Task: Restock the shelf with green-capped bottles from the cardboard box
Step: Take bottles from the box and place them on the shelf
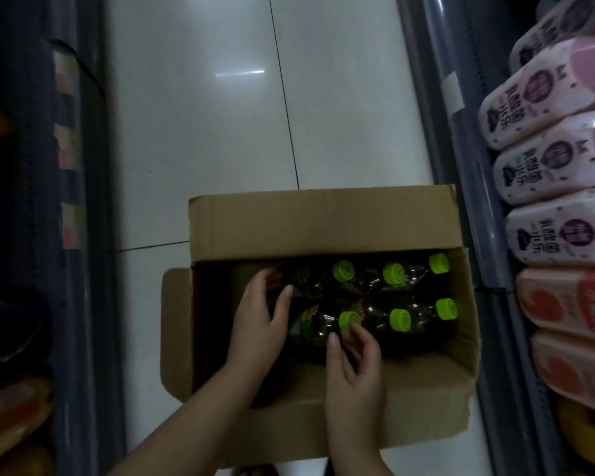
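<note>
Open cardboard box (323, 225) on the white tiled floor (200, 115), flaps folded out, in the aisle between two shelf units. Inside — six green-capped bottles (395, 273) with dark contents, in two rows of three, packed toward the right half of the box; the left part looks bare.

Left hand (260, 316) reaches into the box, fingers loosely spread, resting against the leftmost bottle of the far row; whether it has closed on the bottle cannot be told.

Right hand (352, 355) — thumb and fingers curled around the neck of the near-left bottle (315, 326), just under its cap.

Right shelf (471, 159) holds pink and orange packs (543, 170).
</note>
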Demonstrator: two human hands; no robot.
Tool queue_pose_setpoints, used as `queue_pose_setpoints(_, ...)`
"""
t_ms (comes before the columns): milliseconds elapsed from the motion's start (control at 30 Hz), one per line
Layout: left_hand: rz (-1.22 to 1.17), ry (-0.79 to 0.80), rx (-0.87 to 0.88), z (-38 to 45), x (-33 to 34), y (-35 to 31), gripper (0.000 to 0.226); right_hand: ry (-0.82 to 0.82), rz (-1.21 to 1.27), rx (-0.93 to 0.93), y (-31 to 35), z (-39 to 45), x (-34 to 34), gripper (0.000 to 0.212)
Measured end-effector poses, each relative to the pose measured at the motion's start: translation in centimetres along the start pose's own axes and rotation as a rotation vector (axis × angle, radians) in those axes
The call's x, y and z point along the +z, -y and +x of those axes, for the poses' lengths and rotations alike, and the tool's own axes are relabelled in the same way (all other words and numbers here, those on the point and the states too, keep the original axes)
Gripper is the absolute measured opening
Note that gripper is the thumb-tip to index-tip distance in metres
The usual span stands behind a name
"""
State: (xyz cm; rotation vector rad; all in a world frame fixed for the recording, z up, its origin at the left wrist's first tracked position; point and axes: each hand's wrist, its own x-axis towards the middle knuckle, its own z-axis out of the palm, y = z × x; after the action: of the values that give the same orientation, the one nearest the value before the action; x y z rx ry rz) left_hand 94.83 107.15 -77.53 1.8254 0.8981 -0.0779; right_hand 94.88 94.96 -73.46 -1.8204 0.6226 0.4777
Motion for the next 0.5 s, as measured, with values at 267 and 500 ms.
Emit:
queue_pose_setpoints(267, 0.177, 0.167, 0.031, 3.1, 2.6, 0.2, 0.049, -0.162, -0.12, 0.166, -0.8, 3.0, 1.6, 0.057)
queue_pose_setpoints(500, 0.17, 0.205, 0.141, 3.8, 3.4, 2.2, 0.07, -0.257, -0.163, 0.219, -2.6, 4.8, 2.7, 0.053)
